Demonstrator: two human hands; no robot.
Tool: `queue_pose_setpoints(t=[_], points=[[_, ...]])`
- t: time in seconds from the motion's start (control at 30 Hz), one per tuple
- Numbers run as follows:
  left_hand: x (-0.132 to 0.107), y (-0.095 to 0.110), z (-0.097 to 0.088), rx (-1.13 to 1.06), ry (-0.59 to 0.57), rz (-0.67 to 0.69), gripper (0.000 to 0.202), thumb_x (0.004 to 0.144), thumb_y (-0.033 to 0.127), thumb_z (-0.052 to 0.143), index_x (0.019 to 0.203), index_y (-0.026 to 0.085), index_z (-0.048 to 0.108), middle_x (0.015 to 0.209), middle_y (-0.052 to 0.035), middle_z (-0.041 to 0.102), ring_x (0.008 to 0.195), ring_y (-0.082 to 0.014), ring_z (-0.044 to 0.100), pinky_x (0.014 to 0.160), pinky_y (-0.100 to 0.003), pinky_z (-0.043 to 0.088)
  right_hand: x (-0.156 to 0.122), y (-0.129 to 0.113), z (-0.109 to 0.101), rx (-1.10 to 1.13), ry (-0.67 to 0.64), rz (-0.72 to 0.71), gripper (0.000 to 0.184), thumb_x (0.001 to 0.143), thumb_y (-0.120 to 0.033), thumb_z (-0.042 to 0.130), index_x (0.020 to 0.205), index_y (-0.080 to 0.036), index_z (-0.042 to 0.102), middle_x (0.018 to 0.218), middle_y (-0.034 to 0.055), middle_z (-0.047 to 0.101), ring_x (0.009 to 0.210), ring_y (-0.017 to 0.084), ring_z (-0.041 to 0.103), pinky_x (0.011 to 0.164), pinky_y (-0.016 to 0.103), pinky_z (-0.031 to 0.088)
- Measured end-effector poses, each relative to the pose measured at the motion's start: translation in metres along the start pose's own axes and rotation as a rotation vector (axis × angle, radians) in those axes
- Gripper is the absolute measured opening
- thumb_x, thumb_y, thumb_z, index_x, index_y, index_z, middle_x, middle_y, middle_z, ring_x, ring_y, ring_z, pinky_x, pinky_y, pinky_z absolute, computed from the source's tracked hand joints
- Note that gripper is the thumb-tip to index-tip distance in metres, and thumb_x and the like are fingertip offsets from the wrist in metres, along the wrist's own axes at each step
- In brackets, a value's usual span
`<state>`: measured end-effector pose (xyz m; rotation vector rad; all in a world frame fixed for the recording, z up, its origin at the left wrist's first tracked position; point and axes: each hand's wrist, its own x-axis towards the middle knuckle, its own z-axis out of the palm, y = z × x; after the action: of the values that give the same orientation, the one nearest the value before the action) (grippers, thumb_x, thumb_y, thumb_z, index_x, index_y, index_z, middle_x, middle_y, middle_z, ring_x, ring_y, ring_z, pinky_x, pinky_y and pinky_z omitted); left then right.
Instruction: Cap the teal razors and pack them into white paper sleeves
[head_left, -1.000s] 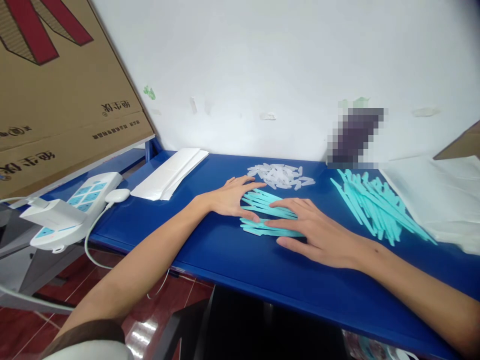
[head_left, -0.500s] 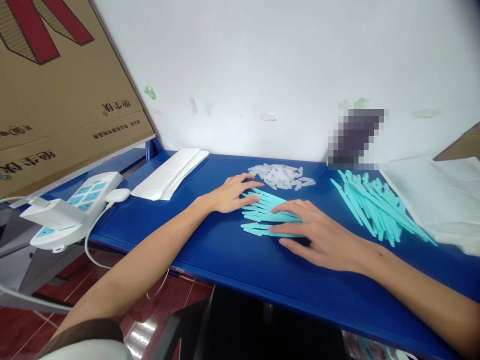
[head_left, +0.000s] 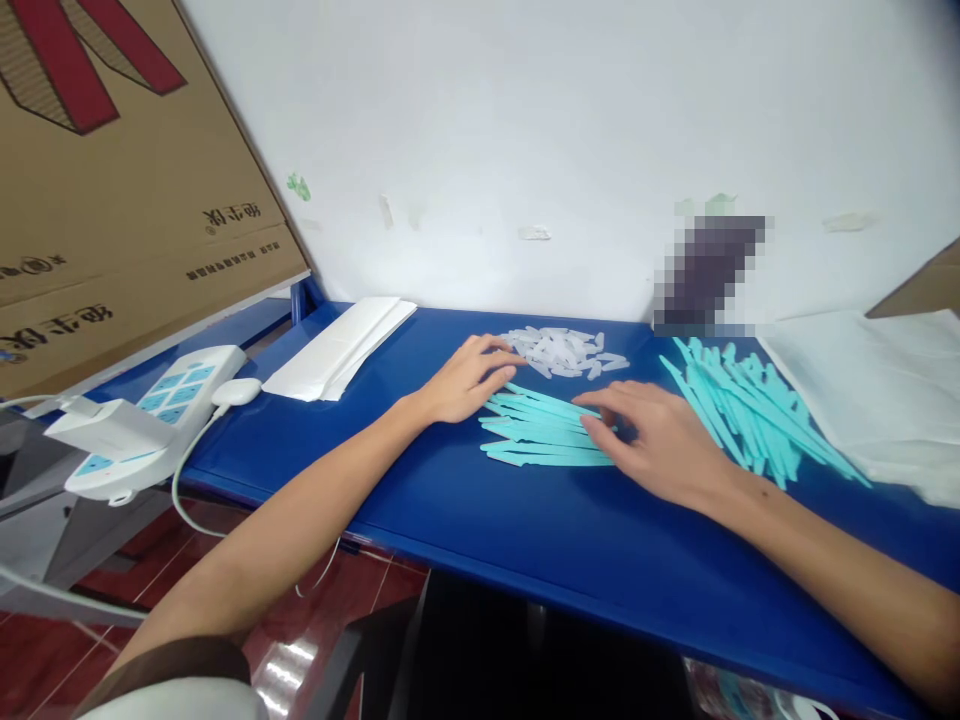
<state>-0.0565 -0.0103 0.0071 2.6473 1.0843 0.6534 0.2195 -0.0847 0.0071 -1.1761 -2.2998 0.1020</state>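
Several turquoise eyebrow razors (head_left: 541, 432) lie side by side, roughly in a row, on the blue table (head_left: 450, 500). Just beyond them is a loose heap of small translucent plastic caps (head_left: 562, 350). My left hand (head_left: 472, 380) is at the left edge of the caps, above the razors' left ends; its fingers are stretched out and apart. Over the right ends of the row is my right hand (head_left: 656, 435), with thumb and forefinger bent but apart; it hides those ends. A second, messier pile of turquoise razors (head_left: 757, 410) rests to the right.
Folded white paper (head_left: 337, 350) lies at the back left, near a power strip (head_left: 176, 400) with a white charger (head_left: 109, 430) and cable. A white plastic sheet (head_left: 862, 390) covers the right side. A large cardboard box (head_left: 135, 180) leans at left against the white wall (head_left: 480, 130).
My right hand has drawn back to the right and slightly up, its fingers more bent. The nearest razor now lies closer to the row. My left hand has shifted slightly toward the caps.
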Motion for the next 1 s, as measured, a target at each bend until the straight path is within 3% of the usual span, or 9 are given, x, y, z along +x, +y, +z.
queue_pose_setpoints(t=[0.1,0.17,0.27,0.4,0.53,0.63,0.77,1.0], points=[[0.003,-0.016,0.002,0.008,0.157,-0.112,0.041,0.103,0.040,0.040,0.129,0.021,0.066,0.121,-0.0098,0.062,0.114,-0.0250,0.056,0.105,-0.043,0.044,0.006,0.004,0.000,-0.078,-0.061,0.090,0.036,0.100,-0.040,0.045,0.103,-0.020,0.075,0.057,-0.0018,0.058,0.058,0.017,0.056,0.084,0.044,0.038],[0.005,-0.026,0.003,0.023,0.170,-0.174,0.038,0.101,0.036,0.043,0.124,0.020,0.068,0.115,-0.0097,0.064,0.109,-0.0249,0.057,0.103,-0.043,0.046,0.009,0.006,-0.001,-0.055,-0.089,0.132,0.035,0.099,-0.040,0.048,0.104,-0.019,0.075,0.051,-0.0041,0.052,0.052,0.016,0.052,0.085,0.044,0.038],[0.009,-0.035,0.003,0.075,0.085,-0.199,0.039,0.100,0.034,0.044,0.129,0.021,0.067,0.122,-0.0105,0.062,0.112,-0.0262,0.055,0.106,-0.047,0.043,0.013,0.007,-0.005,0.001,-0.095,0.136,0.034,0.097,-0.043,0.050,0.096,-0.020,0.075,0.059,0.0007,0.057,0.064,0.020,0.056,0.076,0.039,0.040],[0.010,-0.036,0.003,0.146,-0.077,-0.213,0.045,0.104,0.041,0.035,0.141,0.031,0.058,0.146,-0.0087,0.050,0.132,-0.0325,0.044,0.109,-0.059,0.036,0.013,0.009,-0.010,0.067,-0.065,0.094,0.038,0.096,-0.050,0.050,0.079,-0.022,0.069,0.078,0.0057,0.062,0.079,0.023,0.056,0.067,0.034,0.040],[0.009,-0.035,0.002,0.139,-0.120,-0.194,0.048,0.105,0.043,0.030,0.139,0.027,0.059,0.158,-0.0070,0.042,0.145,-0.0338,0.033,0.114,-0.063,0.030,0.012,0.013,-0.009,0.016,-0.101,0.157,0.033,0.098,-0.048,0.049,0.091,-0.024,0.070,0.089,0.0043,0.063,0.071,0.019,0.056,0.062,0.032,0.039],[0.011,-0.038,0.003,0.104,-0.071,-0.140,0.046,0.105,0.042,0.033,0.135,0.023,0.062,0.154,-0.0076,0.049,0.144,-0.0298,0.040,0.117,-0.055,0.031,0.014,0.018,-0.005,-0.020,-0.157,0.130,0.036,0.098,-0.049,0.048,0.102,-0.023,0.071,0.091,0.0060,0.062,0.074,0.019,0.057,0.064,0.033,0.041],[0.026,-0.048,0.007,0.069,0.085,-0.153,0.041,0.102,0.035,0.041,0.131,0.018,0.064,0.139,-0.0098,0.063,0.128,-0.0247,0.057,0.112,-0.042,0.041,0.020,0.023,-0.001,0.035,-0.219,0.135,0.039,0.095,-0.054,0.051,0.088,-0.021,0.070,0.076,0.0041,0.060,0.066,0.018,0.054,0.060,0.032,0.040],[0.052,-0.055,0.015,0.194,-0.014,-0.131,0.044,0.101,0.044,0.047,0.130,0.017,0.067,0.138,-0.0118,0.063,0.124,-0.0274,0.057,0.110,-0.044,0.038,0.022,0.013,-0.015,0.127,-0.414,0.298,0.028,0.092,-0.047,0.056,0.081,-0.023,0.063,0.069,0.0001,0.056,0.061,0.017,0.051,0.055,0.029,0.036]])
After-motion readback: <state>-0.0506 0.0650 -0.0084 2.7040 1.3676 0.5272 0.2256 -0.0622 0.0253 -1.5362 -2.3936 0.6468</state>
